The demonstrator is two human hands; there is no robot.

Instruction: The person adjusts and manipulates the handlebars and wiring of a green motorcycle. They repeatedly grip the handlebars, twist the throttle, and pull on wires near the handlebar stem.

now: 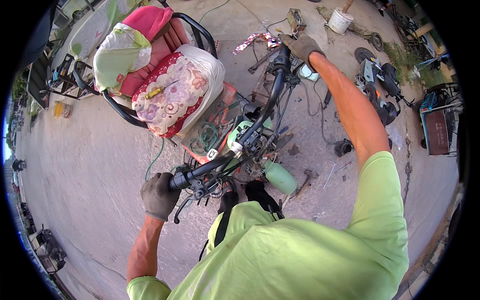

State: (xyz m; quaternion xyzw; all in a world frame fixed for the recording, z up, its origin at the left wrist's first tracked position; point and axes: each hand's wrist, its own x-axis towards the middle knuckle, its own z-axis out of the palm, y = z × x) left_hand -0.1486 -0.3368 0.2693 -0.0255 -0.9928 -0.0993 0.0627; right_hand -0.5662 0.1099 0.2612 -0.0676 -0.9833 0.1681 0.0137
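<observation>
A black motorbike handlebar point(273, 104) runs diagonally across the middle, from near left to far right. My left hand point(160, 195), in a dark work glove, is closed round its near-left grip. A black lever point(184, 208) curves out beside that grip. At the far end of the bar, my right hand point(304, 49), gloved too, is closed about the grip, with some fingers hidden. Cables and clamps crowd the bar's centre. Below sit a pale green body part point(239, 132) and a rounded green part point(280, 177), close to my feet.
A cushioned armchair point(175, 90) with a yellow-handled tool point(154, 93) on its seat stands at left. Green cord point(204, 137) lies coiled beside it. A hammer point(305, 181) and a T-shaped wrench point(330, 173) lie on the concrete. A white bucket point(340, 21) and parked vehicles stand further off.
</observation>
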